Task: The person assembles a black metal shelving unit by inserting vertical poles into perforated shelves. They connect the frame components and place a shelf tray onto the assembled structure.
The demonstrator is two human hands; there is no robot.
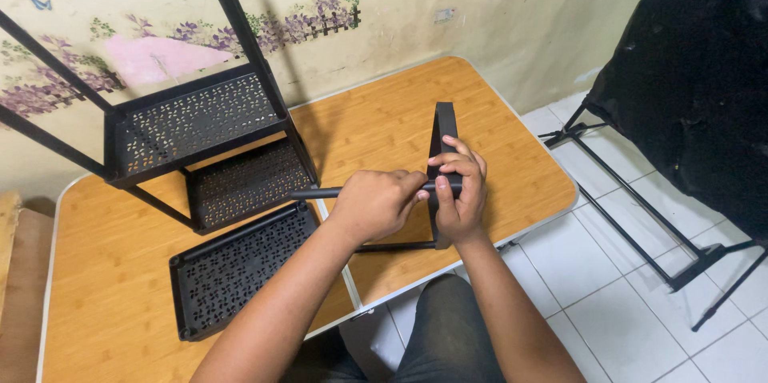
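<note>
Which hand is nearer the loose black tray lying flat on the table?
Left. The left hand grips the black tube just right of the loose tray; the right hand holds the upright panel farther right.

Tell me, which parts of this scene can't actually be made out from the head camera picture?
- Where the black tube meets the upright black panel: hidden by the left hand and right hand.
- Top of the black shelf rack: cut off by the upper edge.
- The thing under the black cloth: covered, also cut by the right edge.
</note>
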